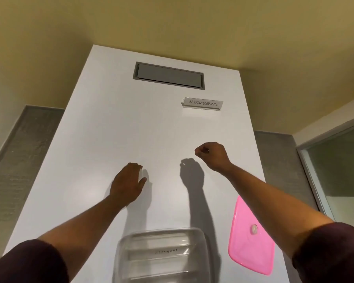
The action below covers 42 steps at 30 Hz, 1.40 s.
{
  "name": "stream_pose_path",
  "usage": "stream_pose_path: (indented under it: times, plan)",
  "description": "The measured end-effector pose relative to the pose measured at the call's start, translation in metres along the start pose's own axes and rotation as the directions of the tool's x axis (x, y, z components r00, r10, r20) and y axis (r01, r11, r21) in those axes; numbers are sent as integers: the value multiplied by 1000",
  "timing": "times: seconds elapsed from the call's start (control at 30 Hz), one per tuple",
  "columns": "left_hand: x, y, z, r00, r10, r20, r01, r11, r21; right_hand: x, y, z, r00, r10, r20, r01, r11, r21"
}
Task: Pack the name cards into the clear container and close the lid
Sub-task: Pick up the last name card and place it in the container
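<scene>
On the white table (102, 123), the left hand (127, 185) rests flat, fingers spread, empty; the right hand (212, 155) hovers, fingers curled shut, apparently empty, short of the "SUPERMAN" name card (202, 103).

Bare tabletop (114, 123) lies open between both hands and the far name card (201, 103); the clear container (161, 256) and pink lid (250, 240) crowd the near edge.

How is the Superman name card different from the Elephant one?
The SUPERMAN card stands out on the white table, far from the hands; the ELEPHANT card already lies inside the clear container. The SUPERMAN card reads upside down from here, while the ELEPHANT card reads right way up. SUPERMAN's letters look dark and bold; ELEPHANT's look faint through the plastic. Both are long, narrow cards with hand-written capital letters.
</scene>
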<state>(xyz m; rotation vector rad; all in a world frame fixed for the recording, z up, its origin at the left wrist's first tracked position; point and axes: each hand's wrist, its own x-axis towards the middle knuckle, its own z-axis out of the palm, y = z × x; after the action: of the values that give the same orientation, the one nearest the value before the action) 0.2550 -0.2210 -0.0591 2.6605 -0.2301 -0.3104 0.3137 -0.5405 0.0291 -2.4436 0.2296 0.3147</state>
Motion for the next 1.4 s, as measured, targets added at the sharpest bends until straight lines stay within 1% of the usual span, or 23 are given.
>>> stream_pose_path:
  times: [0.07, 0.1, 0.23, 0.37, 0.53, 0.6, 0.73, 0.77, 0.9, 1.0, 1.1, 1.2, 1.3, 1.37, 1.4]
  plan:
    - [19, -7, 10, 998, -16, 66, 15, 1000, 24, 39, 4, -5, 1000, 21, -8, -21, 1000, 8]
    - [27, -10, 15, 998, -3, 70, 0, 999, 45, 58, 8, -6, 999, 31, -15, -31, 999, 9]
    - [52, -25, 35, 995, 97, 0, -97, 990, 107, 129, 21, -9, 998, 40, -54, -42, 998, -39]
    - [55, -30, 50, 991, 122, -47, -115, 985, 127, 187, 24, -12, 991, 35, -131, -52, 990, -135]
    - [51, -22, 48, 982, 160, -101, -148, 981, 123, 243, 15, -19, 971, -86, -222, 16, 953, -302]
    - [54, -22, 49, 987, 144, -67, -135, 983, 125, 263, 8, -17, 962, -130, -238, 29, 922, -386]
    - [54, -25, 47, 995, 98, -24, -95, 987, 128, 289, 4, -2, 985, -118, -124, 28, 828, -561]
    - [54, -24, 47, 995, 95, -21, -91, 987, 128, 293, 4, -1, 986, -116, -123, 20, 804, -595]
    - [55, -26, 46, 994, 101, -31, -96, 989, 115, 291, 5, 4, 957, -184, -226, -36, 695, -718]
    - [54, -26, 47, 993, 111, -41, -106, 989, 107, 277, 7, 2, 940, -238, -243, -22, 671, -741]
    - [52, -28, 48, 990, 126, -62, -119, 987, 112, 249, 6, -6, 929, -264, -260, 10, 718, -696]
    - [53, -30, 48, 990, 126, -60, -117, 985, 124, 205, -7, -8, 901, -276, -335, 49, 831, -554]
    - [52, -30, 49, 991, 130, -31, -124, 982, 142, 147, -28, 1, 887, -182, -425, 35, 942, -333]
    - [53, -35, 47, 992, 126, 10, -126, 981, 147, 112, -41, 8, 892, -87, -444, 33, 991, -128]
    - [54, -37, 46, 991, 123, 43, -128, 982, 141, 93, -47, 11, 899, -41, -437, 36, 999, -21]
